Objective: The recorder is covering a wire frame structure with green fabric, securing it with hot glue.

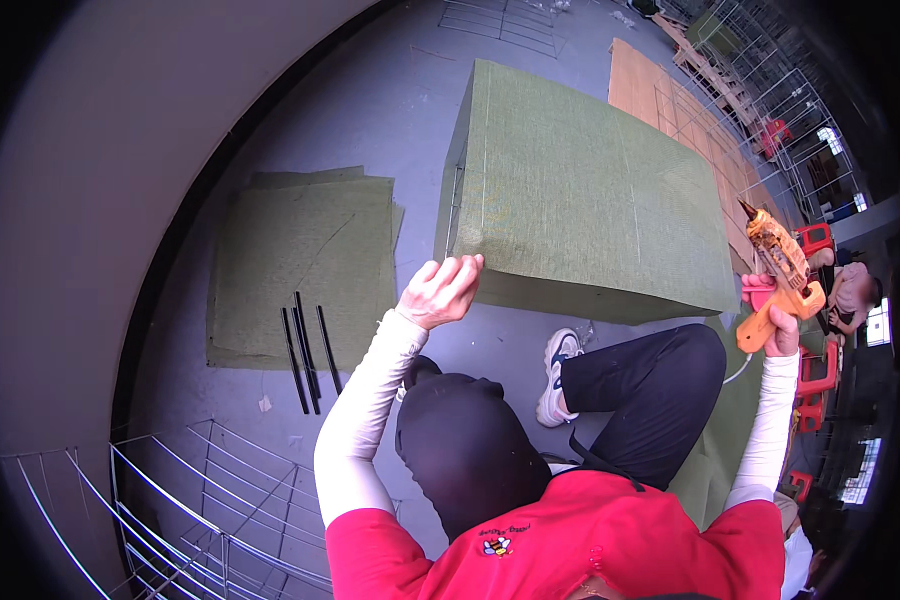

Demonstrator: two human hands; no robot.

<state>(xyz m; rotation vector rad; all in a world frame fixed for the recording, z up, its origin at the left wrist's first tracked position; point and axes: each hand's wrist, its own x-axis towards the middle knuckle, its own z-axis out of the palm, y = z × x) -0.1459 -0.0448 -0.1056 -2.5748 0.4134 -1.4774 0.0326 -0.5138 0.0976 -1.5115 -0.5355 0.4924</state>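
Observation:
A large box-shaped frame covered in green woven fabric point(590, 190) stands on the grey floor before my knees. My left hand point(442, 290) is closed at its near left corner, the fingers curled over the fabric edge; the fingertips are partly hidden. Wire bars show along the box's left side. Out to the right, my right hand point(783, 332) grips an orange hot glue gun point(782, 255) by its handle. The gun's dark nozzle points up and left, apart from the box. A white cord hangs from it.
Green fabric sheets point(270, 230) lie stacked at left, with several black sticks point(303, 355) at their near edge. A wire frame point(220, 510) stands at lower left. Brown cardboard point(660, 100) lies behind the box. Red stools point(818, 370) and another person point(850, 295) are at far right.

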